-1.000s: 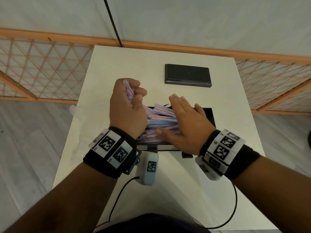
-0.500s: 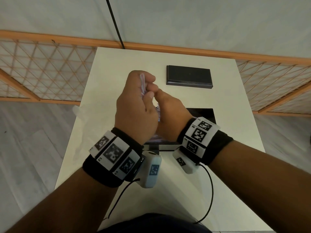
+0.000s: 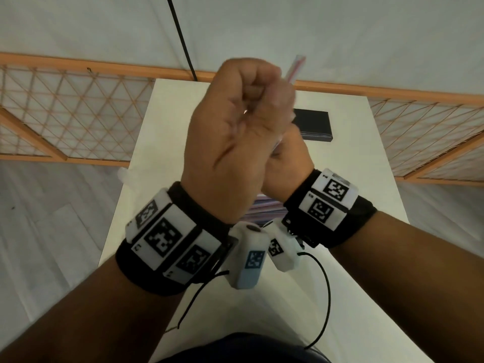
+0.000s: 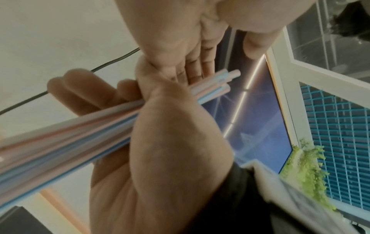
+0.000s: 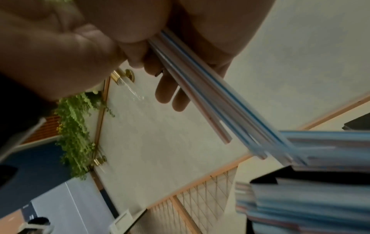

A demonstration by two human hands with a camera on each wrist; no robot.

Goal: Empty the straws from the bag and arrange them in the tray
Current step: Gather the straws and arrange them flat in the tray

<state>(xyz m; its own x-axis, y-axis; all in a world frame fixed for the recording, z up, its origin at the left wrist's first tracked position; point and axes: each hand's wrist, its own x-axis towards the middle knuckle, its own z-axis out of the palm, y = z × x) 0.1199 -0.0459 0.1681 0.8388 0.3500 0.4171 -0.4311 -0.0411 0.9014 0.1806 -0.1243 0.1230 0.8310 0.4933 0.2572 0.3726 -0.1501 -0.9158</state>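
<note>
A: Well, your left hand [image 3: 230,142] clenches a small bundle of straws [image 4: 66,133]; your right hand [image 3: 286,169] pinches the same bundle.

B: Progress?

A: Mostly done, I judge: a stack of straws [image 3: 264,208] fills the tray [image 5: 266,178] beneath. No bag visible.

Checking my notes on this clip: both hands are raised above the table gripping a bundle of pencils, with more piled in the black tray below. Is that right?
Not quite: the left hand and right hand grip a bundle of straws, not pencils. The left wrist view shows their hollow pastel ends. The rest stands: more straws are piled in the black tray below.
</note>
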